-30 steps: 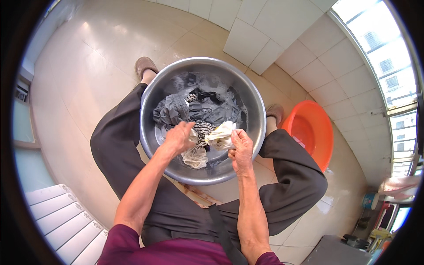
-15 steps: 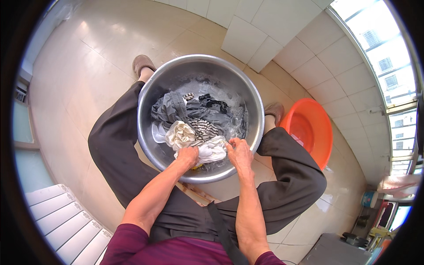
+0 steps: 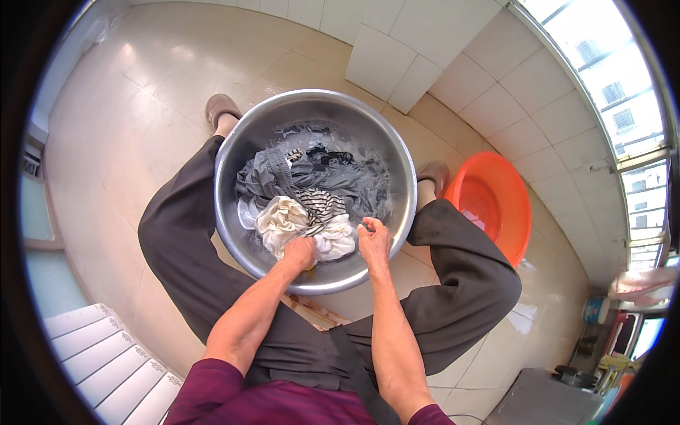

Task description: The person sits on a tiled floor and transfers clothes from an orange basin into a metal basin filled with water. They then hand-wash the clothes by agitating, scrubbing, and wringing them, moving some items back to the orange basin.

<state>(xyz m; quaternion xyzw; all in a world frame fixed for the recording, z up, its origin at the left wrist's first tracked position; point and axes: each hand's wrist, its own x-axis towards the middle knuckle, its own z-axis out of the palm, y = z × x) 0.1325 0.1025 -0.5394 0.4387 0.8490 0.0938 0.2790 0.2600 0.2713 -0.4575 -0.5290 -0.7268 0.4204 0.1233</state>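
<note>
Two hands (image 3: 300, 252) (image 3: 374, 245) reach into a metal basin (image 3: 405, 177) of laundry (image 3: 281, 218)

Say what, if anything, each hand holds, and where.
Left hand: closed at the near side of the bunched cream-white cloth; grip hidden, so hold can't be confirmed. Right hand: nothing held.

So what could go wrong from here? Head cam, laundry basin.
1. Snagging: the striped cloth lies against the white cloth by the left hand, so pulling one might drag the other.
2. Colour transfer: the grey garment shares the wet basin with white cloth; dye could bleed.
3. Slopping: water over the rim could leave the tiled floor slippery.
</note>
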